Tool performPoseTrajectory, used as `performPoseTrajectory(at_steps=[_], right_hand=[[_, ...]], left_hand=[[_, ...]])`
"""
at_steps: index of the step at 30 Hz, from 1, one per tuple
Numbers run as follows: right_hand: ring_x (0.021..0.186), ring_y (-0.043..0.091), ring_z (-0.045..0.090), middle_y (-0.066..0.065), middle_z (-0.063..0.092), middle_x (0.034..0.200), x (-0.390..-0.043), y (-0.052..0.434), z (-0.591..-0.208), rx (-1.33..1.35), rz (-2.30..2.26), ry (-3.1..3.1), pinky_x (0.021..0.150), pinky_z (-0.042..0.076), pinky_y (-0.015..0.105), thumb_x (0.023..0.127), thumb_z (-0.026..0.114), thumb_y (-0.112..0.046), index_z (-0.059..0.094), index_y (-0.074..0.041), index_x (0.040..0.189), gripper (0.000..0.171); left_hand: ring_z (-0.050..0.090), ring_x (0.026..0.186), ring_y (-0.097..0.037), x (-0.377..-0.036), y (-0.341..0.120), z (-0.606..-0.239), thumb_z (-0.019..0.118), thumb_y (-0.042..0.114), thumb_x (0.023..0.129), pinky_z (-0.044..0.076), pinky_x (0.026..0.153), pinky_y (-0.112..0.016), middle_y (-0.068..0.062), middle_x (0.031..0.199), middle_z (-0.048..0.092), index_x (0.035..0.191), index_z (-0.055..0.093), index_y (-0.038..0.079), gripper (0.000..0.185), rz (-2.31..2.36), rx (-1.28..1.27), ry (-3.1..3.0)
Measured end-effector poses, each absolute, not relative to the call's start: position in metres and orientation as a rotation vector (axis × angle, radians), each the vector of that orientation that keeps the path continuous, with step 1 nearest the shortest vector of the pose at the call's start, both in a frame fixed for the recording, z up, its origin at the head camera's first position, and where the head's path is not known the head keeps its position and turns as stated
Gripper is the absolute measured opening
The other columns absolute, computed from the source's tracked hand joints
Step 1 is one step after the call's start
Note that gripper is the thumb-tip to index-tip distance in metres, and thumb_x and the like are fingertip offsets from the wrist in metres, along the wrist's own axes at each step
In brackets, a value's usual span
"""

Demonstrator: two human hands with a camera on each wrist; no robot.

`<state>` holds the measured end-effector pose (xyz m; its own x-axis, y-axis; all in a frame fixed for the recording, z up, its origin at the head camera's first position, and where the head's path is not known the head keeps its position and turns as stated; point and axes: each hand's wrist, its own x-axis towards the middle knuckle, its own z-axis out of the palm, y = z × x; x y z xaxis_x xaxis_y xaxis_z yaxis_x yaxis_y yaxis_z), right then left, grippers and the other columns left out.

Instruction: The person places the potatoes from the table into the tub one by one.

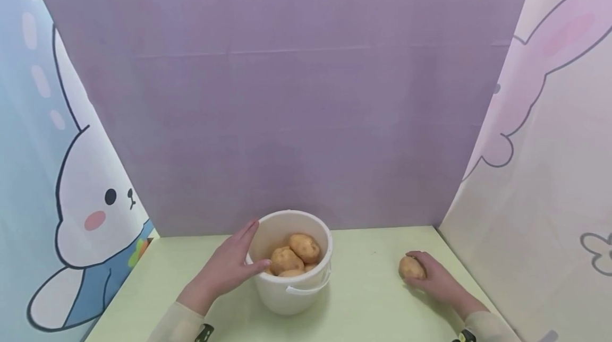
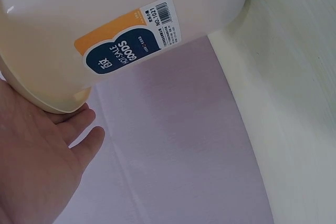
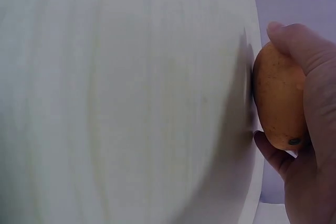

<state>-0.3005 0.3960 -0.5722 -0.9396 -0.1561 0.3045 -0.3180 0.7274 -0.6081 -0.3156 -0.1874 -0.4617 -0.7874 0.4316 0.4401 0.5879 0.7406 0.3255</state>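
Note:
A white bucket (image 1: 287,299) stands upright on the table with several potatoes (image 1: 304,248) inside. My left hand (image 1: 227,265) rests against the bucket's left rim, fingers fairly straight and spread, the thumb reaching over the front edge. Seen from the left wrist, the hand (image 2: 39,156) lies along the rim, beside the bucket's (image 2: 210,3) labelled wall. Far to the right, my right hand (image 1: 435,276) grips a single potato (image 1: 411,267) low over the table. In the right wrist view, thumb and fingers hold this potato (image 3: 281,95) from its two ends.
The pale green table (image 1: 368,278) runs back to a purple cloth wall (image 1: 306,119). Side panels with cartoon rabbits (image 1: 98,193) stand left and right. A white handle (image 1: 308,290) hangs down the bucket's front right side.

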Motion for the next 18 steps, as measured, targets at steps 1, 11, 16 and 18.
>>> performPoseTrajectory(at_steps=[1,11,16,18], right_hand=[[0.114,0.027,0.068,0.011,0.070,0.131,-0.302,0.396,-0.572,0.384,1.005,-2.701,0.096,0.057,0.048,0.090,0.094,-0.031,0.061,-0.003,0.148,0.072],[0.109,0.024,0.068,0.013,0.071,0.131,-0.306,0.394,-0.562,0.338,0.985,-2.738,0.088,0.059,0.041,0.090,0.094,-0.032,0.062,-0.003,0.146,0.071],[0.111,0.029,0.070,0.016,0.072,0.133,-0.305,0.382,-0.557,0.356,0.991,-2.714,0.090,0.059,0.045,0.090,0.094,-0.030,0.064,-0.003,0.143,0.067],[0.113,0.028,0.069,0.013,0.073,0.132,-0.306,0.376,-0.554,0.381,0.960,-2.692,0.092,0.059,0.046,0.091,0.093,-0.030,0.065,-0.003,0.143,0.065]], left_hand=[[0.045,0.155,-0.046,-0.316,-0.188,-0.462,0.076,0.060,0.099,0.042,0.121,-0.067,-0.022,0.175,0.037,0.170,0.036,-0.003,0.102,-0.649,-0.783,-2.605],[0.044,0.156,-0.046,-0.318,-0.182,-0.460,0.076,0.059,0.099,0.041,0.123,-0.067,-0.021,0.176,0.036,0.171,0.034,-0.002,0.104,-0.686,-0.778,-2.624],[0.042,0.158,-0.044,-0.315,-0.185,-0.463,0.075,0.060,0.100,0.040,0.124,-0.066,-0.020,0.176,0.035,0.171,0.035,-0.002,0.103,-0.692,-0.782,-2.627],[0.042,0.158,-0.044,-0.315,-0.187,-0.463,0.075,0.060,0.100,0.040,0.124,-0.065,-0.021,0.176,0.036,0.170,0.036,-0.003,0.102,-0.693,-0.785,-2.620]])
